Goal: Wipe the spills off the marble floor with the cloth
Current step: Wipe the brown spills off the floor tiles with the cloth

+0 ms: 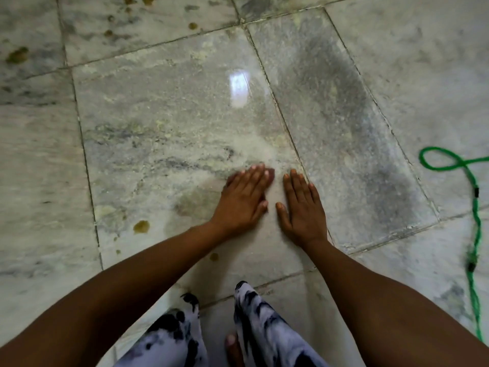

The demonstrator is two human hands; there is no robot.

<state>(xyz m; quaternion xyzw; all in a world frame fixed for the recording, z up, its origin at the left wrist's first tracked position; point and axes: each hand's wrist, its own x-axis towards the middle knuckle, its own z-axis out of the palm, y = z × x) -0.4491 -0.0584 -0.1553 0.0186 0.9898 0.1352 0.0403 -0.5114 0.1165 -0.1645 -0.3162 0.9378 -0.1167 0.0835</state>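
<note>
My left hand [244, 198] and my right hand [301, 205] are stretched out flat, palms down, side by side over the marble floor [158, 115]. Fingers are extended and neither hand visibly grips anything. A thin dark reddish sliver [270, 172] shows at my left hand's fingertips; I cannot tell what it is. No cloth is plainly in view. A brownish-yellow spill [141, 226] lies left of my left wrist, with a faint smeared patch [195, 201] beside that hand. More brown drops [17, 54] [193, 25] dot the tiles at the far left and top.
A green cord [476, 207] loops and runs down the right side of the floor. My legs in black-and-white patterned trousers [262, 321] and a bare foot [232, 348] are at the bottom. A window's reflection [238, 86] glares on the centre tile.
</note>
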